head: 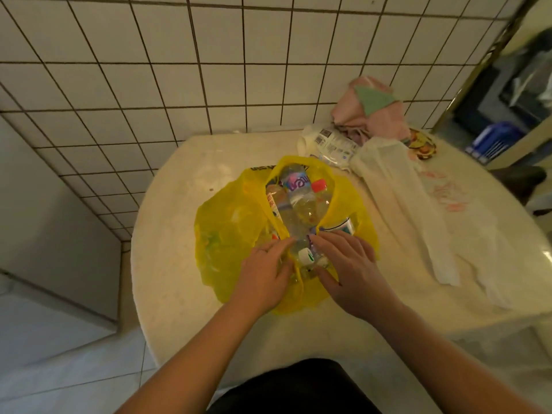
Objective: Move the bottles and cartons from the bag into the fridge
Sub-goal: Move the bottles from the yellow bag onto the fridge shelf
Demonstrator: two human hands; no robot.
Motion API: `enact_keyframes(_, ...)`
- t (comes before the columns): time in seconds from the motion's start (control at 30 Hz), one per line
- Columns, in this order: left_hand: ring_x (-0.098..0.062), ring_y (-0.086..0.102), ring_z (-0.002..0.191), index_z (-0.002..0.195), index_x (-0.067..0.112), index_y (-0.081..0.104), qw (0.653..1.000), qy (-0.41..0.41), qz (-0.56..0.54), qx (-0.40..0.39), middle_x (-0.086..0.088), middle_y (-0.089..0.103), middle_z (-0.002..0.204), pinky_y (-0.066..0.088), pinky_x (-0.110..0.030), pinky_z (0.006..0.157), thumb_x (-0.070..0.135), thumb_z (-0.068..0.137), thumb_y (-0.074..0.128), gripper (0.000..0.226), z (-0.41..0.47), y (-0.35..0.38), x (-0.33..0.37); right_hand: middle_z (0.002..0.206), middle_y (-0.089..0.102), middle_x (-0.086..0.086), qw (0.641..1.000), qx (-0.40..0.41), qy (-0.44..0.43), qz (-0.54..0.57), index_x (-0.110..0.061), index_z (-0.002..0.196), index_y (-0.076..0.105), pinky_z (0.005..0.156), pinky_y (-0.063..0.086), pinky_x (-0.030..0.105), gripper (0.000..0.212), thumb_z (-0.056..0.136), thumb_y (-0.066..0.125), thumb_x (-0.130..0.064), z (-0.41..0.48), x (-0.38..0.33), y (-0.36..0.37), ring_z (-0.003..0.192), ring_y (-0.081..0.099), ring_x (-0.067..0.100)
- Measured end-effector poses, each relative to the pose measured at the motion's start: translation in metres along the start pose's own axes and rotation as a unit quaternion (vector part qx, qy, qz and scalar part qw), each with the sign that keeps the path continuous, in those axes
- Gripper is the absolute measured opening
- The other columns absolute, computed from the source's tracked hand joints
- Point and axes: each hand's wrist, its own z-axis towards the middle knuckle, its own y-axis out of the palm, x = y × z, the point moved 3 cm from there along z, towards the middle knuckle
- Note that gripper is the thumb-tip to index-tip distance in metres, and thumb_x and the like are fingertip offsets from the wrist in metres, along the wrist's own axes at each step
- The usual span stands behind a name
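Observation:
A yellow plastic bag [227, 231] lies open on the round pale table [167, 240]. Inside it a clear water bottle [298, 204] with a pink and blue label lies lengthwise, its white cap [305, 256] towards me. A red-capped bottle [319, 185] lies beside it, and a carton [273, 201] shows at the bag's left edge. A white and blue container [343, 225] sits under the bag's right flap. My left hand [264, 271] and my right hand [343, 264] rest on the bag's edges either side of the white cap, fingers fairly straight, spreading the opening.
A white plastic bag [397, 198] lies at the right of the table. Behind it sit a labelled packet [328, 143] and pink and green cloths [370, 112]. A tiled wall [149, 70] rises behind. A white appliance [44, 219] stands at the left.

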Motion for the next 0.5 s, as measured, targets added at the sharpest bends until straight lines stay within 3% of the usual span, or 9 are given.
enact_keyframes(0.13,-0.010,0.051,0.123,0.134,0.027,0.057,0.996,-0.042,-0.082,0.003,0.007,0.058,0.133,0.040,-0.030,0.106,0.017,0.095,0.058,0.040,0.012,-0.006,-0.002,0.138,0.052,-0.010,1.000,-0.002,-0.018,0.004,-0.034,0.138,0.045,0.109,0.032,0.047,0.049,0.090,0.044,-0.045,0.023,0.001,0.005,0.134,0.041,0.020)
enact_keyframes(0.23,0.002,0.057,0.094,0.115,0.030,0.067,0.979,-0.093,-0.150,0.106,0.013,0.062,0.108,0.048,-0.023,0.086,0.022,0.095,0.061,0.022,0.007,-0.023,-0.011,0.137,0.053,-0.009,0.999,-0.018,-0.033,-0.003,-0.035,0.137,0.046,0.109,0.032,0.051,0.050,0.089,0.043,-0.045,0.037,0.003,0.011,0.134,0.042,0.021)
enact_keyframes(0.33,-0.001,0.058,0.082,0.107,0.028,0.066,0.954,-0.163,-0.153,0.198,0.011,0.062,0.100,0.049,-0.024,0.073,0.025,0.093,0.062,0.014,0.005,-0.041,-0.036,0.136,0.053,-0.010,0.997,-0.042,-0.057,-0.011,-0.034,0.134,0.050,0.111,0.030,0.053,0.050,0.086,0.045,-0.044,0.054,0.001,0.020,0.135,0.041,0.020)
enact_keyframes(0.4,-0.007,0.059,0.083,0.110,0.023,0.067,0.947,-0.194,-0.127,0.223,0.006,0.063,0.106,0.045,-0.024,0.074,0.021,0.095,0.059,0.017,0.004,-0.051,-0.056,0.133,0.054,-0.011,0.995,-0.056,-0.085,-0.019,-0.034,0.131,0.053,0.111,0.029,0.054,0.047,0.085,0.050,-0.042,0.064,-0.002,0.025,0.133,0.042,0.019)
enact_keyframes(0.5,-0.016,0.058,0.103,0.115,0.016,0.068,0.939,-0.230,-0.075,0.243,-0.002,0.062,0.116,0.042,-0.025,0.085,0.012,0.097,0.055,0.023,0.000,-0.064,-0.084,0.130,0.056,-0.011,0.990,-0.080,-0.116,-0.026,-0.034,0.127,0.055,0.110,0.029,0.056,0.044,0.084,0.054,-0.040,0.078,-0.008,0.032,0.129,0.045,0.018)
